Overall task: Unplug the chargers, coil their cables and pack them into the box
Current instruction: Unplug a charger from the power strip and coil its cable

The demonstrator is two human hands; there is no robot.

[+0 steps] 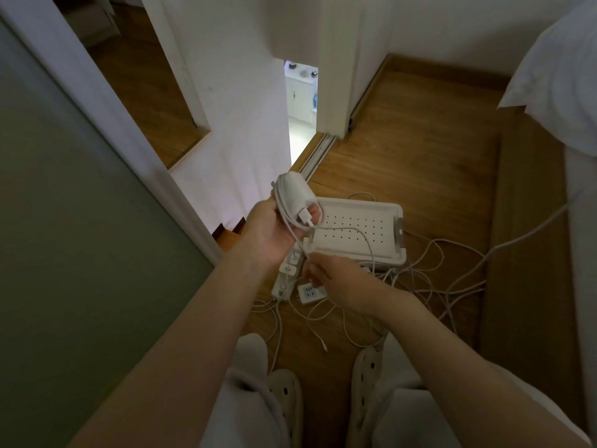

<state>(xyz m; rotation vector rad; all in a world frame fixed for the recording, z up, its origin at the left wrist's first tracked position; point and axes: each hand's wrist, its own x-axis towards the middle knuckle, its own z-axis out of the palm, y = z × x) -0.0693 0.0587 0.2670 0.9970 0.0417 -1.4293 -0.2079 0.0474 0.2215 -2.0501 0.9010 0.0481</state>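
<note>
Left hand (274,229): raised above the floor, palm up, fingers curled round the white charger (295,194); firm grip.
Charger: in the left hand, above and just left of the box; several turns of its cable (355,228) are wound round the body, and a small white plug sits against the fingers.
Cable: the free length leaves the charger, arcs over the box surface and drops toward the floor; another stretch runs down from the left hand to the right hand.
Right hand (334,281): lower and nearer the body, fingertips pressed together, pinching the cable just below the left hand.
Box (384,221): white, rectangular, with rows of small holes across its upper surface; on the wooden floor (420,150), beyond both hands.
Power strip (284,281): white, on the floor under the hands, touching the box's near left corner; 2 white plugs are seated in it.
Second socket block (310,293): white, just right of the power strip.
Loose cables (429,282): white, tangled on the floor right of the box and in front of the slippers (284,394).
</note>
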